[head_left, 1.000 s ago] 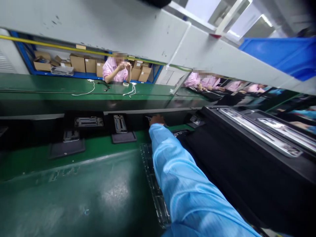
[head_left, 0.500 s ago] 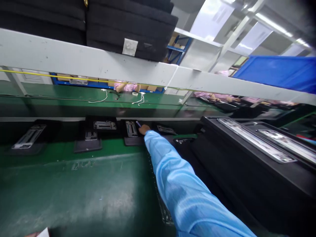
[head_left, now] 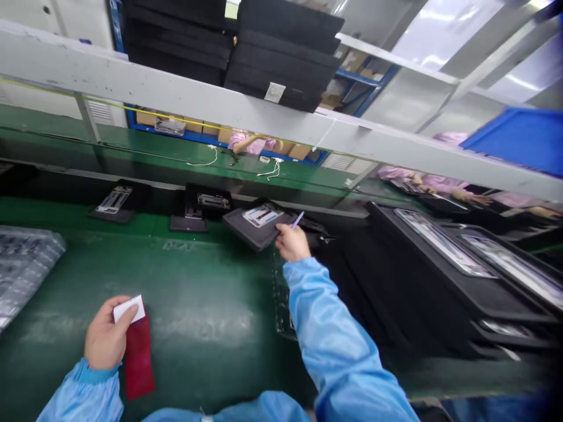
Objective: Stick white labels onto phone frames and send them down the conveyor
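Over the near left of the green worktop, my left hand (head_left: 108,337) is closed on a small white card (head_left: 131,309) and a dark red strip (head_left: 139,363) that hangs below it. My right hand (head_left: 294,241) reaches forward and pinches the right edge of a black tray (head_left: 246,230). That tray is tilted, and a flat silver-and-white metal part (head_left: 263,215) lies in it. A thin light-purple pen-like stick (head_left: 298,220) juts up from my right hand. Its lower end is hidden by the fingers.
More black trays with metal parts (head_left: 115,199) lie along the back. Large stacked black trays (head_left: 461,275) stand at right. Clear plastic blister trays (head_left: 26,264) lie at left. A grey shelf beam (head_left: 185,97) crosses above, with a blue bin (head_left: 519,140). Co-workers in pink sleeves (head_left: 253,143) sit beyond.
My right hand has drawn the black tray nearer and tilted it off its row. My left hand, with the white card and red strip, has come fully into view.
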